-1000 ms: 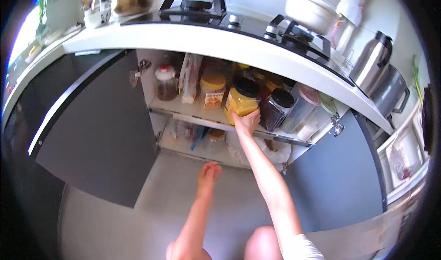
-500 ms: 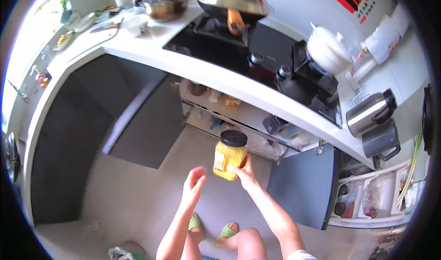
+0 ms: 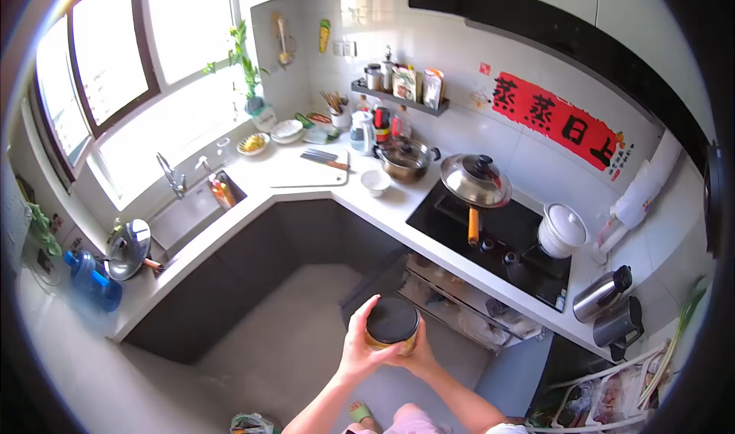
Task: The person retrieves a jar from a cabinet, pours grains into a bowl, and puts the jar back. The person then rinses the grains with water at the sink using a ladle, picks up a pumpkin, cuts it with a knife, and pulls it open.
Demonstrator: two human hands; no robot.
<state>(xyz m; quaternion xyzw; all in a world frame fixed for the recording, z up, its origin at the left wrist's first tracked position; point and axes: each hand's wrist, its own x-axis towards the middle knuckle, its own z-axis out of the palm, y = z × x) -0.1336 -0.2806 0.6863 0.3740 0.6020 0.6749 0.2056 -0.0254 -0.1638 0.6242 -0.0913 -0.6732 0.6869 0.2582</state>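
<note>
A squat jar (image 3: 393, 323) with a wide black lid and yellow contents is held up in front of me, lid towards the camera. My left hand (image 3: 361, 350) is closed round its left side, with the thumb across the front. On the lower right, my right hand (image 3: 419, 356) grips the jar's body, its fingers partly hidden behind it. Beyond the jar, an open lower cabinet (image 3: 452, 300) shows shelves with several items.
The open cabinet door (image 3: 514, 361) stands to the right. On the counter are a white cutting board (image 3: 306, 176) with knives, a white bowl (image 3: 376, 183), a lidded wok (image 3: 475, 181) and a white pot (image 3: 563, 231). Left is a sink (image 3: 187, 212); a rack (image 3: 612, 396) stands lower right.
My left hand, apart from the jar before, now holds its left side. The jar's lid has turned towards the camera. My view has lifted and now takes in the window and sink.
</note>
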